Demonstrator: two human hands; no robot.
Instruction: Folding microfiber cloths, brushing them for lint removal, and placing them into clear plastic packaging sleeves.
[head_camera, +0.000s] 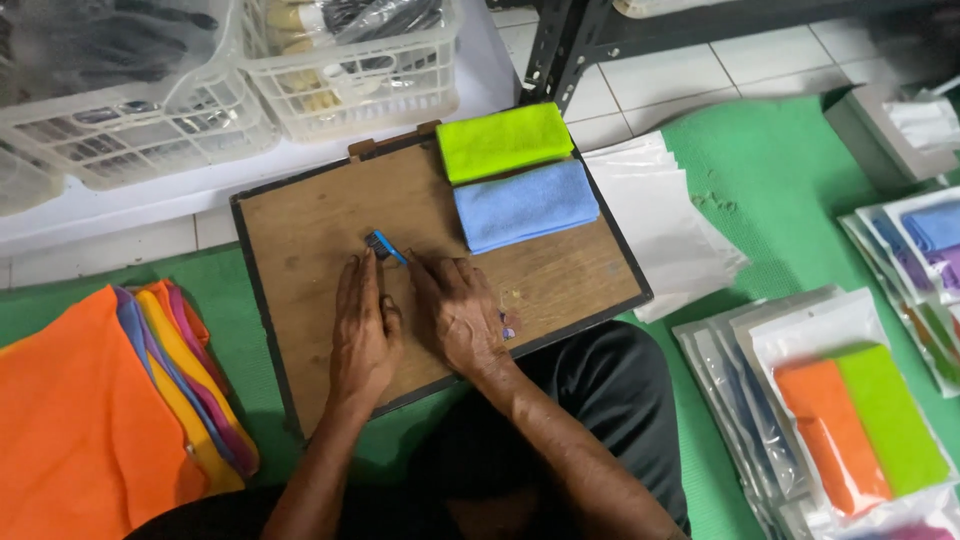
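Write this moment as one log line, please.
left hand: flat on wooden board | right hand: touching small blue brush | beside: green cloth, blue cloth, folded

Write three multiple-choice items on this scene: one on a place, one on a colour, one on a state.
1. Where does the small blue brush lie?
A. on the wooden board
B. in a white basket
C. on the orange cloths

2. What colour is the folded cloth at the far edge of the board, beyond the blue cloth?
A. red
B. lime green
C. black

3. How is the left hand held?
A. in a fist
B. flat on the board, fingers stretched out
C. raised in the air

Answers: 1 A, the brush rests on the board just past the fingertips of the left hand and right hand. 2 B, it is bright yellow-green. 3 B, the palm lies down with straight fingers.
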